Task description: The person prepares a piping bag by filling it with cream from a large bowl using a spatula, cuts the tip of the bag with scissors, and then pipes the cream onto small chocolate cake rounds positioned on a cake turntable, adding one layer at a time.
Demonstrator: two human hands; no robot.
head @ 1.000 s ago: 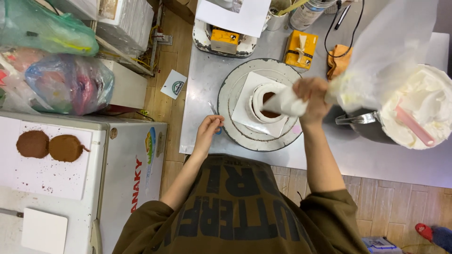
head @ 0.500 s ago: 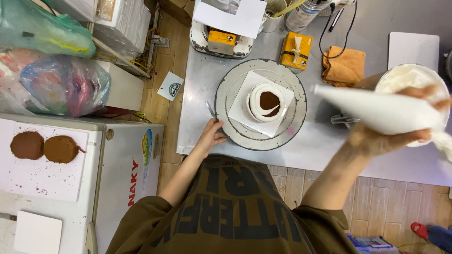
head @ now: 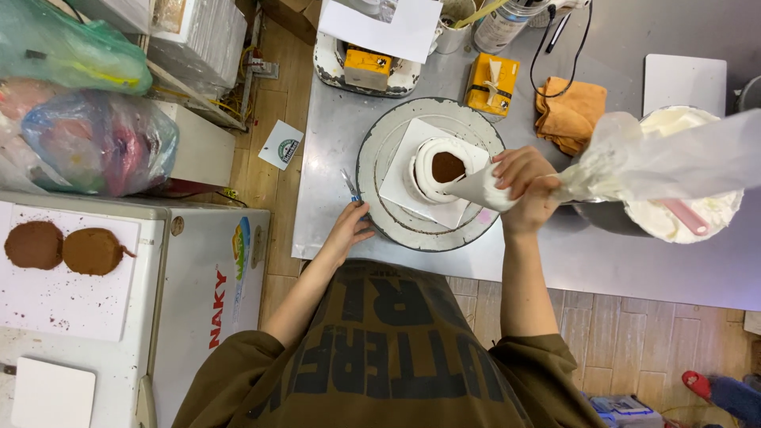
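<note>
piping bag (head: 634,162): wide end runs off the right edge, covers part of the cream bowl (head: 690,218) | piping tip: too small to tell against the cake (head: 440,168) | turntable (head: 388,214): near rim partly hidden under left hand (head: 346,234) | spray can (head: 499,28): cut off at top

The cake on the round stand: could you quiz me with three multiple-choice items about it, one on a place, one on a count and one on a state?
1. Where does the left hand rest?
A. on the turntable's rim
B. in the cream bowl
C. on the orange cloth

2. How many brown discs lie on the white board at far left?
A. one
B. two
C. four

3. How is the cake covered?
A. wholly bare
B. cream ring, brown centre bare
C. fully creamed

Answers:
1 A: its fingers touch the turntable edge.
2 B: two brown discs sit side by side.
3 B: the piping bag in the right hand points at a white ring round a brown middle.
</note>
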